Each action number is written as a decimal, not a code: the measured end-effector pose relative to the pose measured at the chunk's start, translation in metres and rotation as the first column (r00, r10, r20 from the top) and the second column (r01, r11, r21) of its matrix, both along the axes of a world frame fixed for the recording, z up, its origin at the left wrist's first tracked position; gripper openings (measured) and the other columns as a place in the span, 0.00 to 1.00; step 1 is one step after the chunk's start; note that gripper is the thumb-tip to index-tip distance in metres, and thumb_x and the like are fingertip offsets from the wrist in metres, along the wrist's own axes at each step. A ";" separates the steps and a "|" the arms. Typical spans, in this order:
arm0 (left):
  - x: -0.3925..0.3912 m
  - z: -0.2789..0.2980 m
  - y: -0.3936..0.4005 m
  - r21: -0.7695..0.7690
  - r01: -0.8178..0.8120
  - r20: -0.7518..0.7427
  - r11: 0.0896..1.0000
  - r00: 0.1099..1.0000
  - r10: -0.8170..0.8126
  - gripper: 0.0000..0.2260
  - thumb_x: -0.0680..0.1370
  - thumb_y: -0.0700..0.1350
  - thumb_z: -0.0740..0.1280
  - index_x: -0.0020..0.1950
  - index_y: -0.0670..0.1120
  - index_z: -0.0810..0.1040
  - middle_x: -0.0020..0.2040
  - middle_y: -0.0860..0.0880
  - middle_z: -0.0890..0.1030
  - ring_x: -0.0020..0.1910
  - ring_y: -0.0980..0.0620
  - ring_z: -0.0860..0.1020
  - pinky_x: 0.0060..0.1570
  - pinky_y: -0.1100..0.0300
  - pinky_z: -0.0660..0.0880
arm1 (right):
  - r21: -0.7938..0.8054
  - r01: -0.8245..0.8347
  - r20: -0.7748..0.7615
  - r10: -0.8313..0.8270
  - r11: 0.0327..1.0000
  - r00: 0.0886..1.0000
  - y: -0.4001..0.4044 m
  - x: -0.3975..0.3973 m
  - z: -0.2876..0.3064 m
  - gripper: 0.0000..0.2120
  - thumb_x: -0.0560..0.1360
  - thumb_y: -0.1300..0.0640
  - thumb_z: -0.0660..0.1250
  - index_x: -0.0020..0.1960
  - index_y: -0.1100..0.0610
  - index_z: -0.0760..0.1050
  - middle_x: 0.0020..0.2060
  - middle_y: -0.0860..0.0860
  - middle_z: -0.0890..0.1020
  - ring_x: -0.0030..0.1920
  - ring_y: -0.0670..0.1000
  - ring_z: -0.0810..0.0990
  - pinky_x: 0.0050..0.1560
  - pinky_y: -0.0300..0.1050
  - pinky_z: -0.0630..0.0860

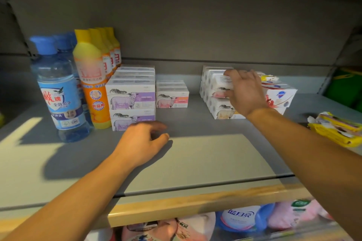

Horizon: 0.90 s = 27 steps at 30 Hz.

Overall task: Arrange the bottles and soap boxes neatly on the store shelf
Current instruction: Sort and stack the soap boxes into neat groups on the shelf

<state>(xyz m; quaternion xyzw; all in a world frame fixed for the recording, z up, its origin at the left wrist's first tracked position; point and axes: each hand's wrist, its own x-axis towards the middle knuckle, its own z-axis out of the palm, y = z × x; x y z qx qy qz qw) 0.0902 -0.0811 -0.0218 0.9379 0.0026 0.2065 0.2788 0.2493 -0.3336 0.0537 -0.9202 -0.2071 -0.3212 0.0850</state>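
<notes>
We count on the grey shelf (pixel 195 154), from its left end: blue-capped clear bottles (pixel 58 88) upright in a row running back; yellow-orange bottles (pixel 94 82) likewise; purple-label soap boxes (pixel 131 98) stacked two high; pink-label soap boxes (pixel 172 100) single; toward the right end, white soap boxes (pixel 217 101) stacked, angled.

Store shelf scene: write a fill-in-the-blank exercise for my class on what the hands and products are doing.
1. The right hand grips a soap box on top of a ____.
2. The left hand, holding nothing, is in front of the ____ soap boxes.
3. The blue-capped bottles stand to the ____ of the yellow-capped bottles.

Missing words: stack; purple; left
</notes>
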 end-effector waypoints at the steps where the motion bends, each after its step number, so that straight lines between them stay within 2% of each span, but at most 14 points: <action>1: 0.000 0.000 0.000 -0.004 0.008 0.001 1.000 1.000 -0.008 0.11 0.77 0.51 0.67 0.57 0.52 0.82 0.49 0.53 0.85 0.46 0.55 0.79 0.45 0.65 0.72 | 0.047 -0.031 0.017 0.030 0.998 0.999 0.005 -0.007 0.002 0.25 0.74 0.47 0.72 0.67 0.53 0.71 0.61 0.55 0.78 0.63 0.59 0.72 0.71 0.51 0.56; 3: -0.001 0.001 0.000 -0.041 0.022 0.014 0.999 1.000 -0.022 0.10 0.77 0.52 0.67 0.56 0.53 0.82 0.46 0.54 0.84 0.45 0.54 0.80 0.45 0.63 0.74 | 0.140 -0.116 0.011 0.116 0.983 0.993 0.017 -0.026 0.004 0.25 0.74 0.48 0.72 0.69 0.50 0.73 0.63 0.52 0.78 0.64 0.58 0.72 0.68 0.49 0.59; 5: -0.002 0.004 0.000 -0.131 0.020 0.036 0.991 0.999 -0.016 0.13 0.77 0.54 0.67 0.60 0.55 0.81 0.47 0.56 0.82 0.46 0.58 0.80 0.46 0.67 0.73 | 0.210 -0.219 -0.098 0.243 0.953 0.965 0.031 -0.048 0.003 0.25 0.74 0.52 0.72 0.70 0.49 0.73 0.65 0.51 0.77 0.65 0.55 0.71 0.66 0.40 0.60; 8: -0.006 0.010 0.001 -0.281 0.118 0.108 0.952 0.990 -0.091 0.19 0.76 0.58 0.65 0.63 0.54 0.79 0.54 0.59 0.82 0.52 0.64 0.79 0.48 0.73 0.71 | 0.379 -0.329 -0.320 0.456 0.865 0.830 0.052 -0.083 -0.008 0.27 0.71 0.57 0.75 0.69 0.49 0.75 0.65 0.48 0.78 0.63 0.45 0.74 0.61 0.25 0.62; 10: -0.007 0.014 0.000 -0.400 0.244 0.139 0.884 0.969 -0.204 0.16 0.76 0.54 0.65 0.63 0.54 0.79 0.56 0.59 0.82 0.55 0.64 0.79 0.52 0.71 0.73 | 0.380 -0.363 -0.413 0.508 0.851 0.756 0.063 -0.099 -0.019 0.27 0.70 0.59 0.75 0.68 0.50 0.75 0.64 0.47 0.79 0.62 0.43 0.76 0.62 0.28 0.66; 13: -0.008 0.015 0.001 -0.534 0.324 0.150 0.781 0.945 -0.290 0.09 0.78 0.42 0.69 0.56 0.54 0.79 0.50 0.57 0.85 0.51 0.60 0.83 0.48 0.67 0.77 | 0.469 -0.366 -0.420 0.567 0.804 0.708 0.073 -0.111 -0.033 0.25 0.70 0.59 0.75 0.66 0.49 0.77 0.61 0.45 0.81 0.59 0.44 0.78 0.62 0.41 0.75; 16: -0.008 0.013 0.006 -0.569 0.262 0.128 0.780 0.965 -0.230 0.05 0.79 0.46 0.68 0.53 0.52 0.82 0.47 0.55 0.86 0.47 0.59 0.84 0.44 0.67 0.78 | 0.624 -0.321 -0.289 0.593 0.712 0.752 0.071 -0.113 -0.043 0.24 0.69 0.57 0.76 0.63 0.46 0.77 0.58 0.43 0.79 0.56 0.39 0.77 0.55 0.39 0.77; 17: -0.008 0.012 0.008 -0.592 0.213 0.105 0.777 0.977 -0.187 0.05 0.79 0.49 0.68 0.51 0.50 0.83 0.45 0.54 0.86 0.46 0.58 0.84 0.42 0.66 0.78 | 0.679 -0.307 -0.278 0.620 0.667 0.733 0.068 -0.115 -0.047 0.25 0.68 0.56 0.76 0.63 0.44 0.76 0.59 0.43 0.78 0.56 0.38 0.77 0.53 0.37 0.77; 18: -0.006 0.012 0.009 -0.651 0.155 0.076 0.743 0.987 -0.140 0.07 0.78 0.50 0.68 0.48 0.48 0.83 0.44 0.52 0.86 0.45 0.55 0.84 0.41 0.63 0.78 | 0.746 -0.286 -0.284 0.675 0.602 0.681 0.065 -0.116 -0.051 0.27 0.67 0.56 0.75 0.64 0.42 0.74 0.59 0.43 0.78 0.56 0.38 0.78 0.51 0.35 0.77; 20: -0.005 0.014 0.009 -0.836 0.065 0.019 0.544 0.996 -0.090 0.08 0.78 0.49 0.69 0.46 0.45 0.83 0.44 0.46 0.86 0.46 0.47 0.85 0.42 0.53 0.81 | 0.855 -0.223 -0.289 0.787 0.469 0.546 0.060 -0.117 -0.059 0.32 0.65 0.59 0.73 0.66 0.40 0.70 0.57 0.43 0.80 0.56 0.43 0.80 0.51 0.38 0.78; 21: -0.005 0.016 0.009 -0.897 0.048 0.009 0.440 0.996 -0.091 0.07 0.78 0.48 0.69 0.46 0.45 0.83 0.45 0.44 0.86 0.46 0.45 0.85 0.41 0.51 0.81 | 0.879 -0.195 -0.294 0.815 0.436 0.499 0.059 -0.116 -0.062 0.34 0.65 0.61 0.73 0.67 0.41 0.69 0.56 0.42 0.81 0.57 0.46 0.81 0.51 0.41 0.79; 22: -0.005 0.016 0.009 -0.925 0.045 0.009 0.378 0.995 -0.097 0.06 0.78 0.48 0.69 0.47 0.47 0.83 0.46 0.44 0.86 0.46 0.44 0.85 0.38 0.51 0.81 | 0.884 -0.181 -0.306 0.825 0.432 0.475 0.058 -0.115 -0.065 0.35 0.66 0.62 0.73 0.69 0.42 0.68 0.56 0.42 0.82 0.57 0.48 0.82 0.51 0.42 0.80; 25: -0.006 0.015 0.012 -0.959 0.038 -0.001 0.281 0.990 -0.138 0.07 0.79 0.50 0.68 0.53 0.48 0.81 0.49 0.43 0.86 0.45 0.44 0.85 0.33 0.56 0.80 | 0.877 -0.156 -0.325 0.801 0.454 0.503 0.060 -0.111 -0.067 0.30 0.70 0.59 0.73 0.69 0.47 0.69 0.53 0.42 0.83 0.53 0.45 0.83 0.47 0.38 0.79; 27: -0.006 0.016 0.012 -0.965 -0.005 -0.050 0.261 0.985 -0.164 0.13 0.79 0.54 0.66 0.54 0.45 0.80 0.46 0.39 0.85 0.38 0.45 0.84 0.31 0.58 0.79 | 0.875 -0.093 -0.349 0.753 0.475 0.557 0.060 -0.109 -0.069 0.25 0.71 0.51 0.73 0.67 0.46 0.72 0.52 0.47 0.83 0.48 0.45 0.83 0.43 0.35 0.78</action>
